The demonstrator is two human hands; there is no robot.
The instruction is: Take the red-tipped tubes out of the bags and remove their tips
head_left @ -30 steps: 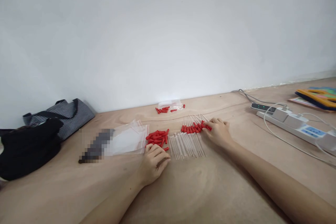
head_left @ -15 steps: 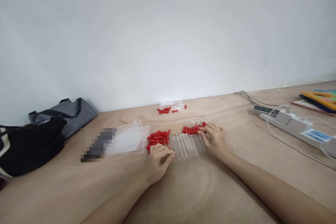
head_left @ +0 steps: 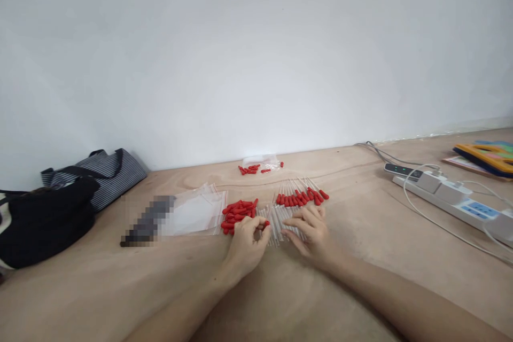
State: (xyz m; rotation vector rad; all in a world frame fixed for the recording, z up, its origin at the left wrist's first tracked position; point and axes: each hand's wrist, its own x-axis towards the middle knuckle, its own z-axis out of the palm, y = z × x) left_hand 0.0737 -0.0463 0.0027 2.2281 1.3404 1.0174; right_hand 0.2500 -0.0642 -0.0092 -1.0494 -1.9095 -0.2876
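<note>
My left hand (head_left: 249, 240) is closed in a pinch on a red rubber bulb (head_left: 266, 223), whose end shows past the fingertips. Just behind that hand lies a pile of red rubber bulbs (head_left: 239, 208). My right hand (head_left: 312, 232) hovers at a row of thin clear glass tubes (head_left: 276, 219), its thumb and fingers apart with nothing visible between them. It covers the right part of that row. Beyond it, droppers (head_left: 298, 197), each a clear tube with a red bulb on its near end, lie fanned side by side.
Clear zip bags (head_left: 196, 211) lie left of the bulbs, with a blurred dark item (head_left: 150, 222) beside them. Near the wall sits a small bag (head_left: 262, 162) with more red bulbs. A power strip (head_left: 449, 195) with cables stands right; bags (head_left: 48, 219) are far left.
My right hand has drawn back from the right end of the dropper row to the glass tubes. The left hand has shifted slightly right, its red bulb now turned into view.
</note>
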